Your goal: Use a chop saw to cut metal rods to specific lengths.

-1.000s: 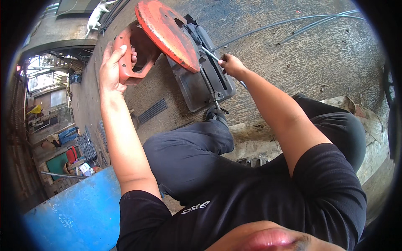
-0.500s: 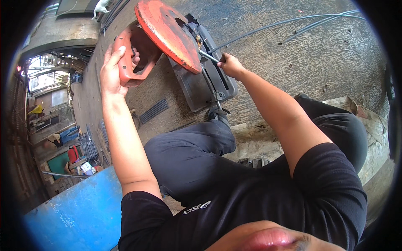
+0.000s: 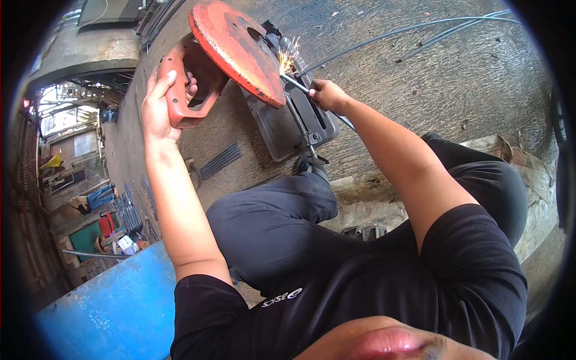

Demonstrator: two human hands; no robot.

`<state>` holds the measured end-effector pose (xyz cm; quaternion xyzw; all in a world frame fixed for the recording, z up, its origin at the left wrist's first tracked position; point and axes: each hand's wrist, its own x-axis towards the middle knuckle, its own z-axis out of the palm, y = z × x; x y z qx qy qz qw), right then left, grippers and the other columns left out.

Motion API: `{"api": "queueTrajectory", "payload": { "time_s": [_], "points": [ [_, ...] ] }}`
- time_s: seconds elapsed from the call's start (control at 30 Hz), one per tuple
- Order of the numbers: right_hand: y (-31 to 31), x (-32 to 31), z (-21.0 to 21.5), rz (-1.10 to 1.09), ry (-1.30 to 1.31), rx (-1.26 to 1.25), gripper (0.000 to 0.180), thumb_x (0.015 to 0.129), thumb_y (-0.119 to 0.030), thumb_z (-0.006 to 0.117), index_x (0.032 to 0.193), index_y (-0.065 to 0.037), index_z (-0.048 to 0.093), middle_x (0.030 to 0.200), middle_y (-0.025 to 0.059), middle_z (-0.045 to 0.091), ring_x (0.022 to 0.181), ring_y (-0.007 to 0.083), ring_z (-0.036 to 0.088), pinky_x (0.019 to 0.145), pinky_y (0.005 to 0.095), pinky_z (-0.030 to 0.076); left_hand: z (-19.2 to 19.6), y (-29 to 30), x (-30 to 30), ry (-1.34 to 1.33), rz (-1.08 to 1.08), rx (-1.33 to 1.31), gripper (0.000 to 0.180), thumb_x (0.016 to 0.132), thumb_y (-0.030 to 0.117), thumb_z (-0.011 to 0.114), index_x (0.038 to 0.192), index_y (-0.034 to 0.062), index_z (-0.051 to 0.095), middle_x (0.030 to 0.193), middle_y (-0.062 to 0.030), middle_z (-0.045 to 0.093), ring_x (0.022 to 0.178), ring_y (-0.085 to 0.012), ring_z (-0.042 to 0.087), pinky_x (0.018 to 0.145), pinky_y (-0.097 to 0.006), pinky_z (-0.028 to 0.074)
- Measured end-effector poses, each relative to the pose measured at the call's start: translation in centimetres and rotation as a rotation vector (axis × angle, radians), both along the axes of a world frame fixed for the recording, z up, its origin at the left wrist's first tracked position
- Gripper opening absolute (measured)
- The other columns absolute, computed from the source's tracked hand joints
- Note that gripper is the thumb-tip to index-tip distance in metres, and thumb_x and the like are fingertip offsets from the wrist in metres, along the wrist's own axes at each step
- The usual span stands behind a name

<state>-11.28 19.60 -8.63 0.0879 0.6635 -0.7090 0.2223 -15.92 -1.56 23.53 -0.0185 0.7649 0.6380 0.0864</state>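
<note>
An orange chop saw (image 3: 237, 57) stands on the floor in front of me, its round guard tilted over a dark grey base (image 3: 273, 133). My left hand (image 3: 159, 105) is wrapped around the saw's orange loop handle (image 3: 177, 90). In my right hand (image 3: 327, 96), closed around it, is a thin metal rod (image 3: 293, 82). One end of the rod runs in under the guard's edge; the other sticks out behind my wrist. Bright sparks (image 3: 288, 59) spray up beside the guard where the rod goes in. The guard hides the cutting disc.
Short dark bars (image 3: 220, 161) lie on the floor left of the base. Long thin rods (image 3: 420, 35) stretch across the upper right. My shoe (image 3: 312, 165) is against the base's near end. A blue sheet (image 3: 120, 306) fills the lower left, with clutter beyond it.
A small glow by the guard has grown into a spray of sparks. The saw's guard and handle have shifted slightly left. More of the rod shows behind my right wrist.
</note>
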Motion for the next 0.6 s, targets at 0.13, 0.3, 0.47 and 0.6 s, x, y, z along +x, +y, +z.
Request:
{"api": "queueTrajectory", "payload": {
  "time_s": [0.13, 0.3, 0.47, 0.6],
  "points": [
    [0.40, 0.23, -0.11, 0.050, -0.046, -0.104, 0.021, 0.097, -0.021, 0.053, 0.094, -0.003, 0.063, 0.073, 0.0048, 0.061, 0.055, 0.0123, 0.054, 0.049, 0.0286, 0.044, 0.15, 0.01, 0.06, -0.004, -0.005, 0.000, 0.050, 0.088, 0.012, 0.059, 0.134, 0.0009, 0.042, 0.104, -0.0171, 0.059, 0.089, -0.0252, 0.063, 0.077, -0.034, 0.055],
    [0.28, 0.43, -0.42, 0.055, -0.153, -0.231, 0.027, 0.099, -0.022, 0.046, 0.095, -0.002, 0.063, 0.073, 0.0055, 0.061, 0.051, 0.0131, 0.054, 0.046, 0.0289, 0.044, 0.23, 0.30, 0.13, -0.003, -0.018, 0.000, 0.049, 0.089, 0.012, 0.058, 0.134, 0.0007, 0.041, 0.105, -0.0172, 0.059, 0.090, -0.0257, 0.062, 0.078, -0.035, 0.054],
    [-0.10, 0.33, -0.23, -0.004, -0.099, -0.136, 0.028, 0.098, -0.027, 0.051, 0.095, -0.002, 0.062, 0.072, 0.0039, 0.059, 0.053, 0.0121, 0.052, 0.049, 0.0291, 0.043, 0.06, 0.25, 0.10, 0.004, -0.017, -0.005, 0.048, 0.090, 0.012, 0.057, 0.133, 0.0004, 0.041, 0.104, -0.0167, 0.059, 0.090, -0.0253, 0.063, 0.077, -0.034, 0.054],
    [0.33, 0.41, 0.26, 0.013, 0.000, 0.072, 0.031, 0.093, -0.034, 0.063, 0.094, -0.002, 0.060, 0.069, 0.0013, 0.055, 0.054, 0.0103, 0.049, 0.050, 0.0285, 0.041, -0.05, 0.01, 0.09, 0.006, -0.021, -0.002, 0.048, 0.089, 0.012, 0.059, 0.133, 0.0008, 0.042, 0.104, -0.0161, 0.059, 0.089, -0.0245, 0.063, 0.075, -0.033, 0.053]
  ]
}}
